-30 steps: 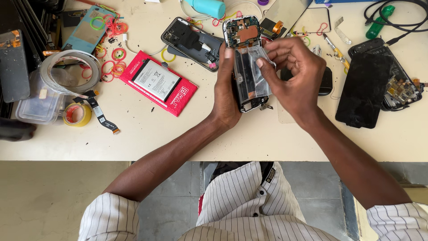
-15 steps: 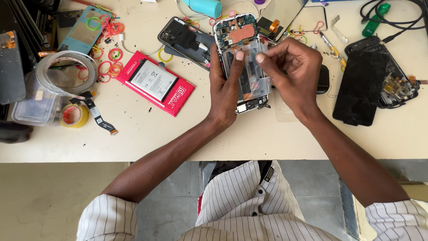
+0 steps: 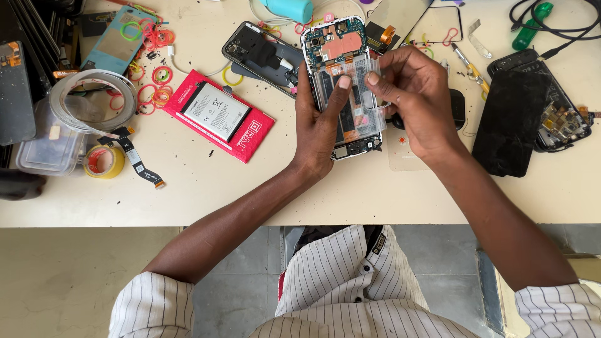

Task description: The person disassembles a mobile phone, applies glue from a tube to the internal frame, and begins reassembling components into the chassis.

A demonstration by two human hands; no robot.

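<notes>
1. An opened phone (image 3: 341, 81), its back cover off and circuit boards bared, was held above the desk (image 3: 263, 188) near its far edge.
2. The left hand (image 3: 319, 122) was closed around the phone's left side, thumb pressed on a clear plastic film (image 3: 363, 94) over the middle.
3. The right hand (image 3: 416, 94) was pinching that film's right edge.
4. A battery in red packaging (image 3: 219, 114) lay apart to the left, seemingly not yet fitted; reassembly was judged unfinished.

Opened phone (image 3: 341, 47) on table (image 3: 250, 194), battery pack (image 3: 216, 112) left, tape roll (image 3: 103, 161) farther left.
</notes>
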